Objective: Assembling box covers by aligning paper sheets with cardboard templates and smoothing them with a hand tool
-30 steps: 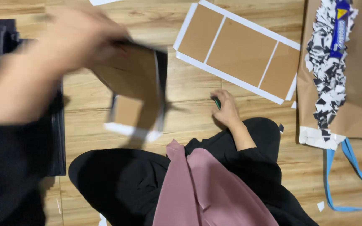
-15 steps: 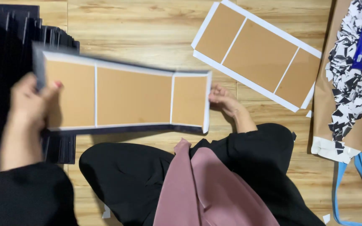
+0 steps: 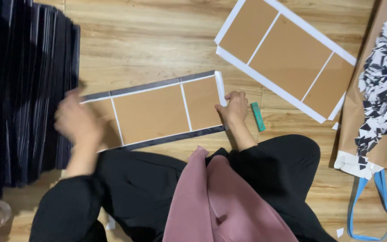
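Head view: both hands, left (image 3: 78, 121) blurred, right (image 3: 233, 107) pinching white tape (image 3: 220, 88), press the cardboard panel (image 3: 155, 112); paper bag (image 3: 359, 121) holds scraps (image 3: 379, 89).

Second brown three-panel card (image 3: 287, 56) upper right; dark sheet stack (image 3: 23, 89) left; paper bag (image 3: 381, 89), green eraser-like block (image 3: 258, 116).

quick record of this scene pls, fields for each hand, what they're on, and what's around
left hand: blurred, over the left end of the brown three-panel sheet
right hand: at the sheet's right edge, fingers on a white strip
sheet: flat on the wooden floor
stack of dark sheets: left of the sheet
second panel sheet: upper right, white-edged
small green object: beside the right hand
paper bag: far right
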